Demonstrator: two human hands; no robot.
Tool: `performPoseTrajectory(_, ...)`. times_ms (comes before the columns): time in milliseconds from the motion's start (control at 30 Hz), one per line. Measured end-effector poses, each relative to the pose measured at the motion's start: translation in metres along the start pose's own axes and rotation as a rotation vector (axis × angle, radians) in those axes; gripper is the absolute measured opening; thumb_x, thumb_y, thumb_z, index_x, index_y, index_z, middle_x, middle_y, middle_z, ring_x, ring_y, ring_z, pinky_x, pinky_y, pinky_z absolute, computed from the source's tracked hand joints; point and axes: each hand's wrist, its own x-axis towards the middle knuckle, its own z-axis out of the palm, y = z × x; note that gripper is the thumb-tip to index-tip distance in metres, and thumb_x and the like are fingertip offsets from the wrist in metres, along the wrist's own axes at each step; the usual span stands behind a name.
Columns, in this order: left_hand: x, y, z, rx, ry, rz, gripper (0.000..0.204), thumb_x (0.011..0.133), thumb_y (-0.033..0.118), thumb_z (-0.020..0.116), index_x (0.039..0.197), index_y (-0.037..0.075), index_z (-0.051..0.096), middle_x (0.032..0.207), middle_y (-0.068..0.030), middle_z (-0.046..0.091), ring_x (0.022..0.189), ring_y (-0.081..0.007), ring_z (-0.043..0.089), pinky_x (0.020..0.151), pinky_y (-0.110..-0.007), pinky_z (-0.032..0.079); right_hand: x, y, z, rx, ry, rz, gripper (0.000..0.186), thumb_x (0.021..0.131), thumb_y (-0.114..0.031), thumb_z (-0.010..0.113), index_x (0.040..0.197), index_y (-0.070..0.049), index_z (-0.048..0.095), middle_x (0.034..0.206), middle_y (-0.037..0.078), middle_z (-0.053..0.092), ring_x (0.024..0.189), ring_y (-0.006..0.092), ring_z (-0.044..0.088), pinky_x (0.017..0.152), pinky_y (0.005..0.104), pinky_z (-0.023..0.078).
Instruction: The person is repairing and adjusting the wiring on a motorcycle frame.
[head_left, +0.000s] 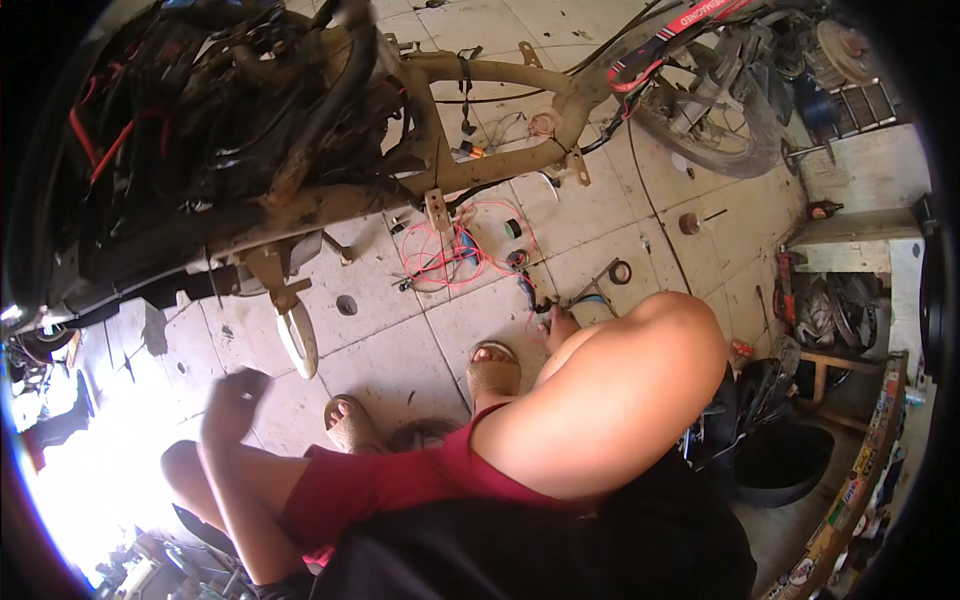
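My left hand (236,405) hangs over my left knee, slightly blurred, with its fingers curled; I cannot make out what, if anything, is in them. My right hand (558,330) is down beside my raised right knee (668,340), partly hidden, gripping a small dark object whose kind is unclear. Around it lie a blue-handled tool (525,290), a metal bar (598,287) and a black ring (619,272). Farther forward on the tiled floor are a tangle of pink wire (430,260) and a small green-and-black roll (513,228).
A dusty motorbike frame (490,175), crowded with cables, crosses the top, with a wheel (740,135) at upper right. A wooden bench (865,420) with parts stands along the right, beside a black basin (780,465). My sandalled feet (494,368) rest on the tiles; bright light fills the left edge.
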Motion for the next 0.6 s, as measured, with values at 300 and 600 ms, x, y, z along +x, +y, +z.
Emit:
performPoseTrajectory(300,0.147,0.170,0.182,-0.007,0.052,0.489,0.067,0.087,0.039,0.073,0.140,0.004,0.050,0.138,-0.0261,0.052,0.128,-0.0411,0.048,0.102,-0.048,0.044,0.011,-0.031,-0.128,0.031,0.457,0.167,0.038,0.078,-0.025,0.066,0.110,-0.003,0.068,0.111,0.015,0.068,0.106,0.0349,0.062,0.097,0.0471,0.046)
performPoseTrajectory(600,0.219,0.211,0.319,-0.139,0.010,0.588,0.077,0.084,0.041,0.074,0.146,0.008,0.043,0.142,-0.0272,0.048,0.134,-0.0464,0.040,0.108,-0.054,0.037,0.038,0.093,0.157,0.639,-0.245,-0.101,0.024,0.084,-0.021,0.065,0.099,-0.003,0.061,0.101,0.018,0.061,0.094,0.0379,0.061,0.079,0.0486,0.052)
